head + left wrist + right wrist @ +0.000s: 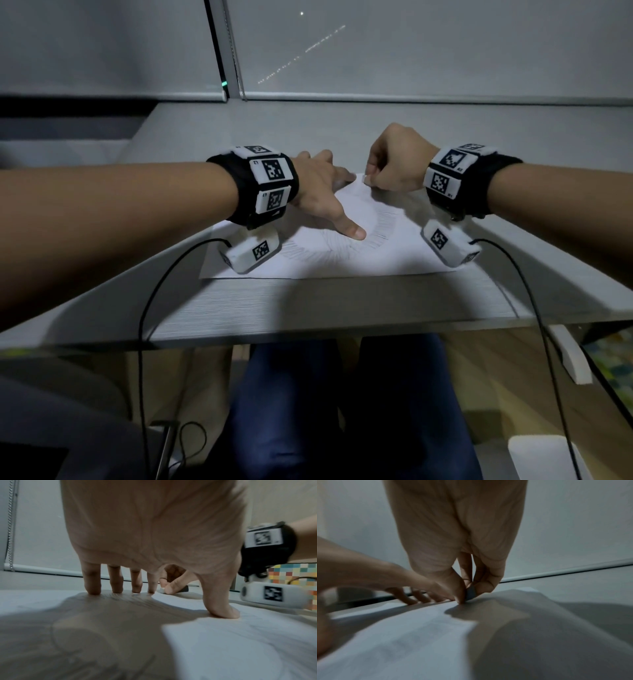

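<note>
Desk (308, 308) near edge at 6 o'clock carries the pencil-drawing sheet (342, 260). Left hand (318, 195), fingers straight and spread, presses it flat at 11 o'clock. Right hand (397, 161) pinches a small eraser (365, 179) against the sheet's 12 o'clock corner.

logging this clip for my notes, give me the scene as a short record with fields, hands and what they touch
surface: grey desk
sheet: white paper with faint pencil strokes, flat on the desk
left hand: fingers spread, tips pressing the paper
right hand: pinches a small block, probably an eraser, down near the paper's far edge
</note>
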`<state>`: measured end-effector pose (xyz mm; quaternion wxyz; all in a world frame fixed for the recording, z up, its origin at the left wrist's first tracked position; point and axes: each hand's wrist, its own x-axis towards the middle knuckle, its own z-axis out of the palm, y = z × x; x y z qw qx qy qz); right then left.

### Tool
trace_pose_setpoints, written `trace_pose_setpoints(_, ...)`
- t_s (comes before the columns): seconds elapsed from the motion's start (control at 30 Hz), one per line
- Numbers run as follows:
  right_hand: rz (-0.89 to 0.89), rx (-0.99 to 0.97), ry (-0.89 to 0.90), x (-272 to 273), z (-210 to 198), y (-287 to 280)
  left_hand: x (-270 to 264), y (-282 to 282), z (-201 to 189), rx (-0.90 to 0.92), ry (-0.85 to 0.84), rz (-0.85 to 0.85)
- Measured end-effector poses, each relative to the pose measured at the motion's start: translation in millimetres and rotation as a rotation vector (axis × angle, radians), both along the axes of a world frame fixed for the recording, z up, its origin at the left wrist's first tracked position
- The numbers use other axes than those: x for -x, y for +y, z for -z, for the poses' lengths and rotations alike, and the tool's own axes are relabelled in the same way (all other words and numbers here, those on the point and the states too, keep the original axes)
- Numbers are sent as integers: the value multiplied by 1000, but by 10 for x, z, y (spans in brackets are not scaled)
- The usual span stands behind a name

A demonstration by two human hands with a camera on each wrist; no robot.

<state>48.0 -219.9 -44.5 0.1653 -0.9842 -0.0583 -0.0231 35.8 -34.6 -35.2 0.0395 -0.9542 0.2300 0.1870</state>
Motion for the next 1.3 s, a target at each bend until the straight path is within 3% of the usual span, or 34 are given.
trace_pose_setpoints(0.17,-161,-26,51,184,59,136,-17,-4,23,4,2,12)
trace_pose_setpoints(0.43,-39,-15,-20,61,61,-22,-35,-67,-8,-43,19,-20)
trace_pose_setpoints(0.63,-176,-45,48,258,53,24,-47,-107,-21,-48,26,-39)
trace_pose_setpoints(0.83,-28,-15,-28,64,24,-120,-46,-137,-24,-59,38,-59)
trace_pose_setpoints(1.03,-207,-25,34,291,64,49,-50,-134,-41,-70,43,-66)
trace_pose_setpoints(1.2,-42,21,-19,58,7,-168,-39,-147,-53,-73,53,-62)
trace_pose_setpoints(1.3,-78,6,-6,128,31,-112,-50,-142,-56,-81,62,-61)
